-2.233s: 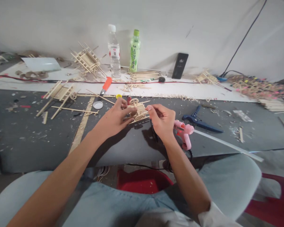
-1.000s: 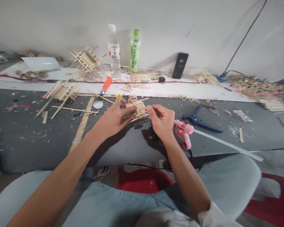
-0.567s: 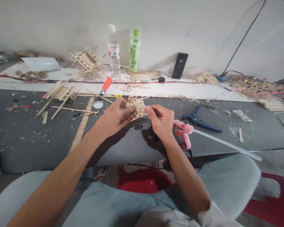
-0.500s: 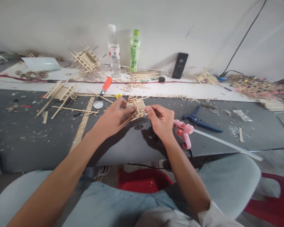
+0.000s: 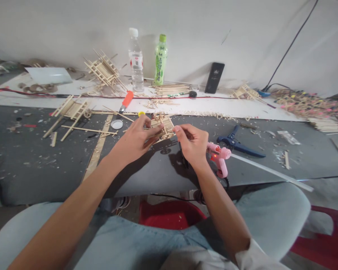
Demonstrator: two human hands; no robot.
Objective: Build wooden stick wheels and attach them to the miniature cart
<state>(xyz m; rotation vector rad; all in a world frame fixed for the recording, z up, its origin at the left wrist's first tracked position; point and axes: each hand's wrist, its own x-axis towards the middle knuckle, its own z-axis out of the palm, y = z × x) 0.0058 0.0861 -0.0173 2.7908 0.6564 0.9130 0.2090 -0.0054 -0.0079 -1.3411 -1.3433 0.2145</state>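
A small lattice of pale wooden sticks [image 5: 166, 126] is between my two hands above the dark table mat. My left hand [image 5: 141, 138] grips its left side, thumb and fingers closed round the sticks. At its right edge, my right hand [image 5: 190, 143] is closed in a pinch; the fingertips touch the frame's end, and the other fingers are curled under. A dark, thin object shows below my right palm, partly hidden. Just right of that hand lies a pink glue gun [image 5: 219, 155] with a lit orange light and a long clear glue stick.
Blue cutters [image 5: 239, 145] lie on the right. Behind stand a water bottle [image 5: 136, 63], a green bottle [image 5: 160, 62] and a black phone [image 5: 214, 78]. An orange-handled knife [image 5: 126, 101] and stick-built carts [image 5: 71, 110] are at left and back.
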